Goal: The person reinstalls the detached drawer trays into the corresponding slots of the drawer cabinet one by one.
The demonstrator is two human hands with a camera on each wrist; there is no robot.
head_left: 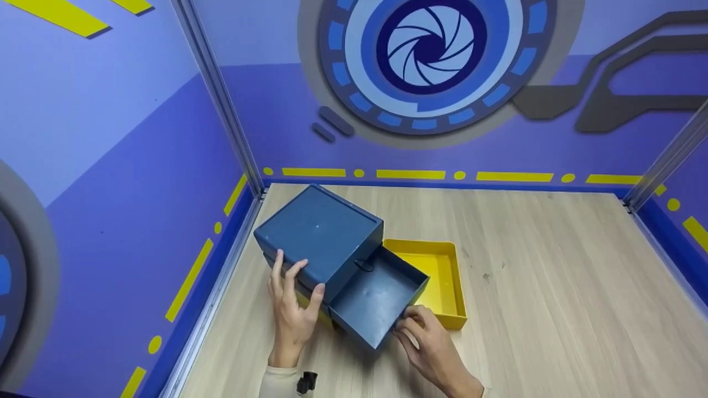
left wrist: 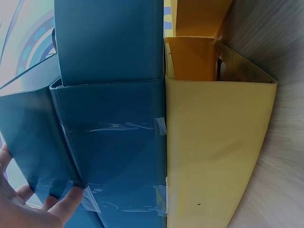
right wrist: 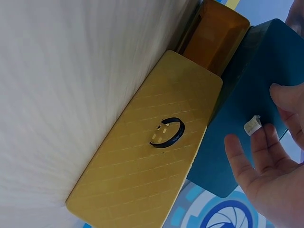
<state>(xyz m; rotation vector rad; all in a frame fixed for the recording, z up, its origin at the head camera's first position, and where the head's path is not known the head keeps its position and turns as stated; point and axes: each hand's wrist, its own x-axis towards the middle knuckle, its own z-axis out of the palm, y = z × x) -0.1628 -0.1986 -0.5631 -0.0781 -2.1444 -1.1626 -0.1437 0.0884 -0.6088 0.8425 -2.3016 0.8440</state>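
A dark blue drawer box (head_left: 318,235) tops a stack, above another blue box (left wrist: 114,133) and a yellow box (left wrist: 218,142). From the middle box a blue drawer (head_left: 379,293) stands pulled out, with nothing inside it. My left hand (head_left: 293,309) rests its spread fingers on the top box's edge and side. At the blue drawer's front is my right hand (head_left: 434,348), thumb and fingers touching the panel around a small white tab (right wrist: 252,125). A black loop (head_left: 363,266) shows on the top box's front.
To the right of the blue drawer lies an open yellow drawer (head_left: 445,276). Its yellow front panel (right wrist: 147,142) carries a black loop (right wrist: 173,135). The wooden tabletop (head_left: 553,287) is bordered by printed blue and purple walls (head_left: 265,121).
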